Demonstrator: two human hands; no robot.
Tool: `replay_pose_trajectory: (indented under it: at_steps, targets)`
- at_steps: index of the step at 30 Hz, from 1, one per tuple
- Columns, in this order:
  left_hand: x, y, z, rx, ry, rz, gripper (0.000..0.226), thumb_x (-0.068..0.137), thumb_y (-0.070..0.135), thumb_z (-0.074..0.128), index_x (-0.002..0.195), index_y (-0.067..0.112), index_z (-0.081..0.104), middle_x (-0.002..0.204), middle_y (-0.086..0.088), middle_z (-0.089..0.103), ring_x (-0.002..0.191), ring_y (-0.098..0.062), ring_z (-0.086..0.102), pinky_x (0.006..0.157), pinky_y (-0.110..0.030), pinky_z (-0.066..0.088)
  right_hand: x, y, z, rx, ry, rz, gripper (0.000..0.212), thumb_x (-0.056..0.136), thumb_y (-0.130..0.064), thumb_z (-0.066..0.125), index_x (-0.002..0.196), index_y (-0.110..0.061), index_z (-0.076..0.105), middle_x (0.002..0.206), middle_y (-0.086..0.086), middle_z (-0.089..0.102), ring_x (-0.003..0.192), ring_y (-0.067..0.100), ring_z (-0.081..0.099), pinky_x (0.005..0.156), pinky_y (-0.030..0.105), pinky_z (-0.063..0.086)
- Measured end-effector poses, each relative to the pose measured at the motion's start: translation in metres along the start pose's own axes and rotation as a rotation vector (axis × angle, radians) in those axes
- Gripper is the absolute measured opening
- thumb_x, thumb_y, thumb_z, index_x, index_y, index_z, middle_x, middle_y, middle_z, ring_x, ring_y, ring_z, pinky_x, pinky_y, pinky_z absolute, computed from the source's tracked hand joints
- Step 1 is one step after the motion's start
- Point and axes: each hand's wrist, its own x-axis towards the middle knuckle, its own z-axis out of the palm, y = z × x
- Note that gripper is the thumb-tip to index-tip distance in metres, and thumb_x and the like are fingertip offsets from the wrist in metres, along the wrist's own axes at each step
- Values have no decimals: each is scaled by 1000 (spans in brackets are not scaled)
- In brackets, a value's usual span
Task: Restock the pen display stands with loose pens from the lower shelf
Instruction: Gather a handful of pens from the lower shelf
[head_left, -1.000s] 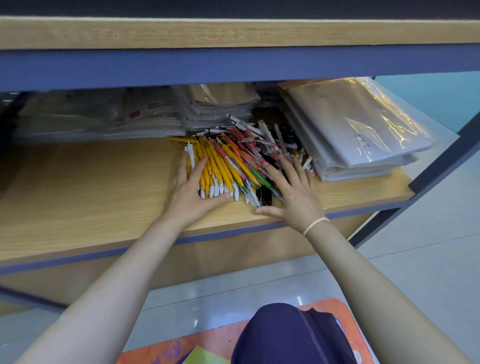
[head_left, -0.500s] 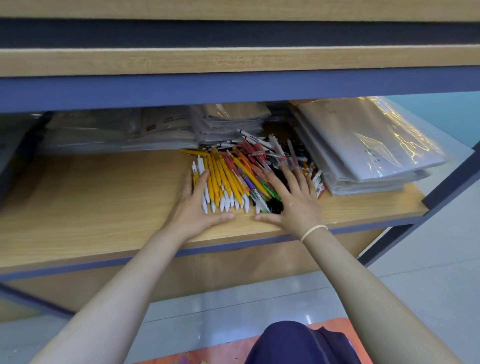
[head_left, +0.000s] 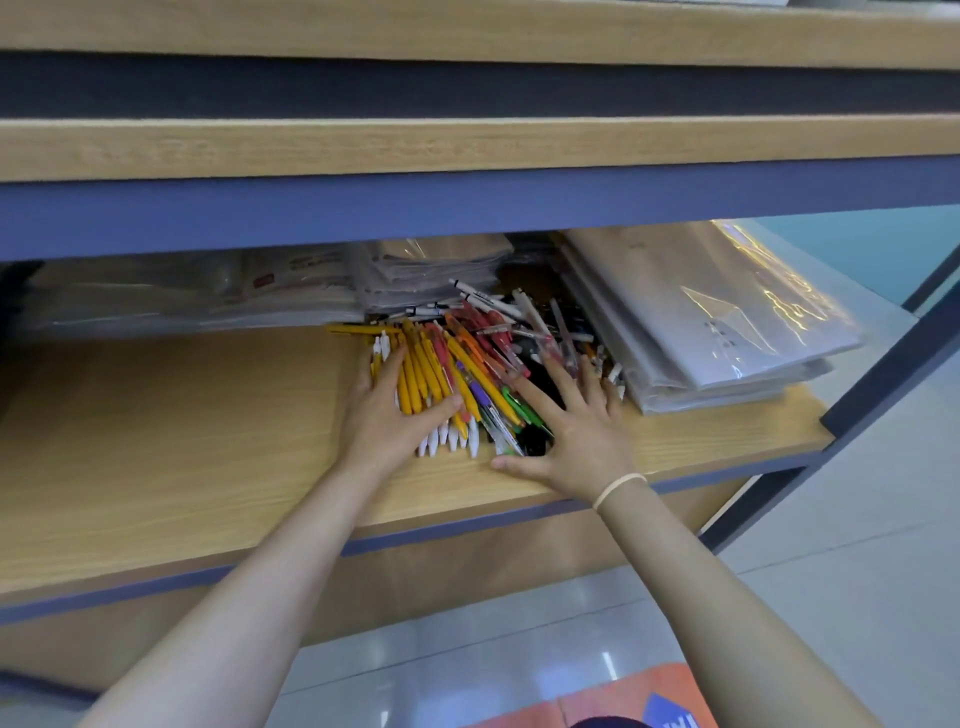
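Note:
A heap of loose pens (head_left: 467, 358), mostly yellow with white tips plus red, orange, green and white ones, lies on the wooden lower shelf (head_left: 182, 441). My left hand (head_left: 387, 415) lies flat on the heap's left side, fingers over the yellow pens and thumb across their tips. My right hand (head_left: 576, 426) rests spread on the heap's right side, fingers straight and thumb on the shelf near the front edge. Neither hand holds a pen. No display stand is in view.
Stacks of clear plastic sleeves (head_left: 717, 322) lie right of the pens; more wrapped packets (head_left: 197, 291) line the shelf's back. The upper shelf's blue rail (head_left: 467, 202) hangs low over the heap. A dark upright post (head_left: 893, 364) stands at right, with tiled floor (head_left: 831, 597) below.
My head has tilted up, so the shelf sits lower in view. My left thumb has slid across the pen tips and the two hands have closed in slightly on the heap.

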Motion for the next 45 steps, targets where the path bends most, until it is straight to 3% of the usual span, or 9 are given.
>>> replay_pose_trajectory:
  at_steps: [6,13,19,26,29,34,39,42,45]
  targets:
    - [-10,23,29,-100,-81,58,98,73,66,76,154,49,24,167,15,-5,154,-16,8,119,-41,22,-2,21,5,64,99,7,102,61,-101,26,149,-49,30,161,1,28,149,40,17,116,62,23]
    - [-9,25,37,-87,-196,97,100,68,80,67,147,66,7,167,14,-12,155,-22,0,121,-56,21,-1,26,2,135,111,9,104,63,-99,33,151,-44,31,162,2,25,149,40,16,115,63,24]
    - [-14,15,23,4,-141,78,95,78,74,63,154,56,10,165,14,-23,154,-19,-14,122,-48,10,-27,21,9,247,234,60,99,72,-89,45,154,-35,27,162,9,22,149,39,16,118,59,22]
    - [-21,17,28,138,-97,96,87,87,72,52,159,43,10,166,5,-24,151,-21,-26,122,-48,0,-13,19,7,280,148,151,102,74,-92,31,154,-29,24,160,10,24,148,35,18,119,53,24]
    - [-22,18,29,172,-64,123,89,88,71,50,160,35,12,166,3,-22,150,-18,-27,122,-45,-3,-11,18,6,296,169,167,96,78,-86,36,152,-26,29,158,8,29,147,33,21,118,52,25]
    - [-31,12,17,145,-128,157,108,70,79,60,159,40,11,166,8,-22,152,-18,-22,122,-48,1,-40,23,9,363,288,91,94,79,-77,55,147,-14,37,150,16,38,141,32,33,115,49,33]
    - [-39,-1,-2,310,-279,145,132,50,82,69,157,48,2,164,12,-26,151,-21,-25,122,-51,5,-79,45,7,395,212,140,106,70,-74,64,147,-7,37,145,18,44,137,34,39,115,48,34]
    - [-43,-3,1,348,-259,156,127,57,79,73,157,48,1,165,11,-24,151,-23,-24,123,-50,6,-90,57,6,436,183,170,93,73,-65,65,141,-4,48,138,17,54,134,36,43,112,50,36]
    - [-45,-2,6,358,-227,179,122,64,76,72,159,44,3,166,8,-22,153,-23,-17,124,-49,9,-91,58,5,496,163,178,68,81,-45,73,136,-8,56,134,14,59,135,33,44,113,43,34]
